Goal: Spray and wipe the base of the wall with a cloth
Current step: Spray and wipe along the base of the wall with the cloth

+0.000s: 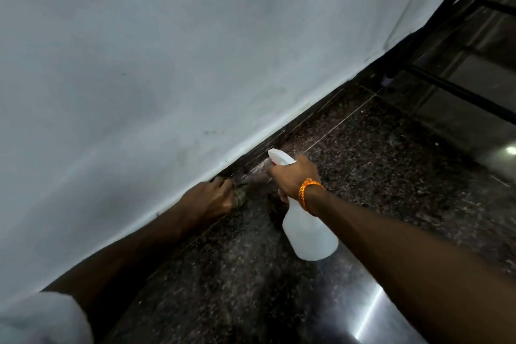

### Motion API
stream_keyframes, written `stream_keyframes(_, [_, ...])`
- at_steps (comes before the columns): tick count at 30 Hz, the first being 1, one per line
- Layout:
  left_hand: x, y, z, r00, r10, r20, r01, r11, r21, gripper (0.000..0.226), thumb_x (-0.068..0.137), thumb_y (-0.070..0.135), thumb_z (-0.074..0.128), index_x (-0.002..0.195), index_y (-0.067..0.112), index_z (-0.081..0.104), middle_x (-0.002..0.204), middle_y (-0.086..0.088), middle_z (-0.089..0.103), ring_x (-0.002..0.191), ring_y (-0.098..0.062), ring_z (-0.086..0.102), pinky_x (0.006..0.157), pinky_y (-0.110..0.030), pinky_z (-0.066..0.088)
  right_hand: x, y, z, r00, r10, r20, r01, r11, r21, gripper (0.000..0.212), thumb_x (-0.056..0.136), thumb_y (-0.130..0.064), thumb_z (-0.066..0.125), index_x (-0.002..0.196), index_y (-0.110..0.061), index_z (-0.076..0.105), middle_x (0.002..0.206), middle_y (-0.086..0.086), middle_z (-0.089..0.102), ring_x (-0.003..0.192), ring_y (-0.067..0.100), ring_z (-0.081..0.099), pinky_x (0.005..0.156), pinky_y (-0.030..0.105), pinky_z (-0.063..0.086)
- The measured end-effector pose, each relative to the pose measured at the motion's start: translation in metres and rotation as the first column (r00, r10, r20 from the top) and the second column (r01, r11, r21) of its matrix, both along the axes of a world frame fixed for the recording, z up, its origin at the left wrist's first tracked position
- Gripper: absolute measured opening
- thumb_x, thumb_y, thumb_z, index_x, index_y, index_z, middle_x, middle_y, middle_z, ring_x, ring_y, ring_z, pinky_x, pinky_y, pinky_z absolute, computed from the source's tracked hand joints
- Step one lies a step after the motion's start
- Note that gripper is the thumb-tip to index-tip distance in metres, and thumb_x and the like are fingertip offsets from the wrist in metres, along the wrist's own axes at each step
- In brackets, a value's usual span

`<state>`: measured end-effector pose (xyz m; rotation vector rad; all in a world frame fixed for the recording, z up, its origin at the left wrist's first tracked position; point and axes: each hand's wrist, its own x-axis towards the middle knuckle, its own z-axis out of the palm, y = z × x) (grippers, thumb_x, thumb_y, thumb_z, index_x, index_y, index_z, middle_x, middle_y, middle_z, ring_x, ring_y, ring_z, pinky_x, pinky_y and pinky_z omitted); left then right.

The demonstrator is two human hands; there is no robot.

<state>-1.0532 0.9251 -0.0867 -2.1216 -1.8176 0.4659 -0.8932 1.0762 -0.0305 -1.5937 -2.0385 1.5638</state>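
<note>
At wall base [315, 117]: left hand [209, 200] grips crumpled cloth [240, 194]; right hand [293, 176] grips white bottle [307, 237].

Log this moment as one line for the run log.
step: spray | right hand: grips spray bottle, nozzle toward wall base | left hand: holds cloth at wall base | floor: dark speckled stone
</note>
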Motion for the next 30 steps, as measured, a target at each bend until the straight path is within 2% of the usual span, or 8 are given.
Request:
stream_keyframes(4, [0.022, 0.048, 0.008, 0.995, 0.094, 0.024, -0.096, 0.992, 0.084, 0.009, 0.071, 0.003, 0.058, 0.075, 0.003, 0.066, 0.070, -0.012, 0.057, 0.057, -0.028, 0.057, 0.035, -0.027, 0.035, 0.003, 0.014, 0.000, 0.991, 0.119, 0.056, -0.125, 0.986, 0.112, 0.033, 0.083, -0.040, 0.073, 0.092, -0.015, 0.053, 0.086, 0.006, 0.063, 0.070, 0.025, 0.067, 0.055, 0.034, 0.056])
stream_keyframes(8, [0.016, 0.017, 0.000, 0.999, 0.036, 0.017, -0.035, 0.997, -0.070, 0.034, 0.080, 0.009, 0.041, 0.094, 0.011, 0.072, 0.079, -0.013, 0.063, 0.063, -0.030, 0.060, 0.039, -0.030, 0.039, 0.019, 0.021, 0.004, 0.985, 0.145, 0.098, -0.156, 0.982, 0.105, 0.040, 0.075, -0.041, 0.073, 0.097, -0.009, 0.063, 0.099, 0.016, 0.071, 0.087, 0.040, 0.072, 0.073, 0.052, 0.063])
stream_keyframes(13, [0.003, 0.016, 0.033, 1.000, 0.002, -0.015, -0.004, 0.987, -0.160, 0.028, 0.083, 0.018, 0.044, 0.082, 0.008, 0.070, 0.073, -0.011, 0.058, 0.058, -0.029, 0.057, 0.038, -0.030, 0.029, 0.021, 0.031, 0.011, 0.973, 0.186, 0.137, -0.202, 0.973, 0.111, 0.034, 0.079, -0.037, 0.072, 0.093, -0.006, 0.068, 0.089, 0.016, 0.073, 0.077, 0.037, 0.072, 0.066, 0.048, 0.063])
stream_keyframes(17, [0.005, 0.029, 0.042, 0.997, -0.041, 0.068, 0.049, 0.992, -0.118, 0.021, 0.082, 0.013, 0.047, 0.075, 0.003, 0.064, 0.070, -0.015, 0.058, 0.056, -0.030, 0.057, 0.038, -0.029, 0.031, 0.016, 0.037, 0.024, 0.974, 0.143, 0.175, -0.167, 0.976, 0.137, 0.040, 0.086, -0.036, 0.074, 0.108, -0.003, 0.069, 0.106, 0.014, 0.073, 0.091, 0.033, 0.071, 0.074, 0.037, 0.059])
stream_keyframes(21, [0.006, 0.053, 0.034, 0.996, 0.016, 0.086, -0.002, 0.987, -0.159, 0.008, 0.079, 0.012, 0.069, 0.075, 0.005, 0.067, 0.069, -0.011, 0.059, 0.057, -0.028, 0.059, 0.039, -0.029, 0.037, 0.004, 0.038, 0.041, 0.982, 0.013, 0.190, -0.046, 0.985, 0.169, 0.043, 0.086, -0.039, 0.073, 0.110, -0.004, 0.068, 0.114, 0.021, 0.072, 0.104, 0.040, 0.068, 0.088, 0.046, 0.058])
stream_keyframes(24, [0.010, 0.066, 0.027, 0.999, 0.019, 0.051, -0.012, 0.992, -0.129, 0.011, 0.076, 0.014, 0.071, 0.067, 0.013, 0.066, 0.065, -0.006, 0.056, 0.053, -0.024, 0.056, 0.040, -0.028, 0.027, -0.005, 0.037, 0.031, 0.977, 0.034, 0.212, -0.073, 0.981, 0.178, 0.040, 0.085, -0.036, 0.071, 0.108, -0.003, 0.068, 0.110, 0.020, 0.072, 0.100, 0.039, 0.069, 0.080, 0.042, 0.057])
stream_keyframes(27, [0.007, 0.066, 0.026, 0.997, -0.041, 0.068, 0.045, 0.997, -0.058, 0.007, 0.077, 0.010, 0.069, 0.071, 0.007, 0.066, 0.067, -0.010, 0.057, 0.053, -0.026, 0.057, 0.037, -0.027, 0.034, 0.000, 0.036, 0.010, 0.974, 0.072, 0.216, -0.109, 0.980, 0.164, 0.042, 0.084, -0.037, 0.070, 0.111, -0.005, 0.067, 0.110, 0.017, 0.071, 0.093, 0.035, 0.067, 0.072, 0.037, 0.053])
stream_keyframes(30, [0.002, 0.063, 0.028, 0.992, -0.115, 0.050, 0.118, 0.992, -0.054, 0.004, 0.076, 0.007, 0.063, 0.077, 0.003, 0.063, 0.070, -0.013, 0.057, 0.056, -0.028, 0.057, 0.036, -0.029, 0.040, 0.007, 0.035, -0.003, 0.964, 0.125, 0.235, -0.164, 0.974, 0.153, 0.040, 0.081, -0.034, 0.068, 0.109, -0.006, 0.068, 0.107, 0.018, 0.072, 0.093, 0.038, 0.069, 0.078, 0.046, 0.061])
